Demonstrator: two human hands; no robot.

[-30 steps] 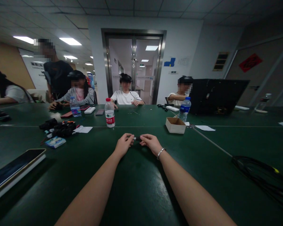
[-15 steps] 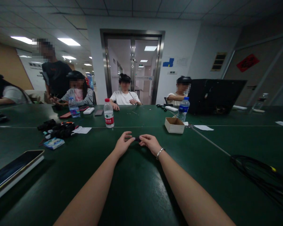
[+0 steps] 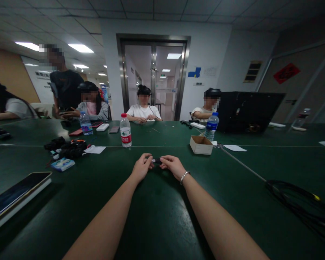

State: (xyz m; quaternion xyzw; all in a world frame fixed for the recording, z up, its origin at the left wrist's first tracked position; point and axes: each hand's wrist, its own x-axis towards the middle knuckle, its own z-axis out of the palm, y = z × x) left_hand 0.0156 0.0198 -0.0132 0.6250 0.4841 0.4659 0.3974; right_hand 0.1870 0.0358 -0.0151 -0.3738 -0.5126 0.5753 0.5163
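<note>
Both my arms stretch forward over a dark green table [image 3: 157,216]. My left hand [image 3: 141,167] and my right hand [image 3: 172,166] meet at the middle, fingers curled in a pinch on the two ends of a small dark object with a silver tip [image 3: 156,160]. It is too small to name. A bracelet sits on my right wrist. The hands rest low, on or just above the tabletop.
A red-labelled water bottle [image 3: 125,130] and an open cardboard box [image 3: 201,144] stand beyond my hands. Black gear and a blue packet [image 3: 62,164] lie left, a tablet [image 3: 16,195] near left, black cables [image 3: 300,202] right. Several people sit along the far edge; a laptop [image 3: 246,110] stands back right.
My hands stay together at the same spot. The left fingers opened slightly half a second ago and have closed again on the small object. The standing person at far left shifted a little.
</note>
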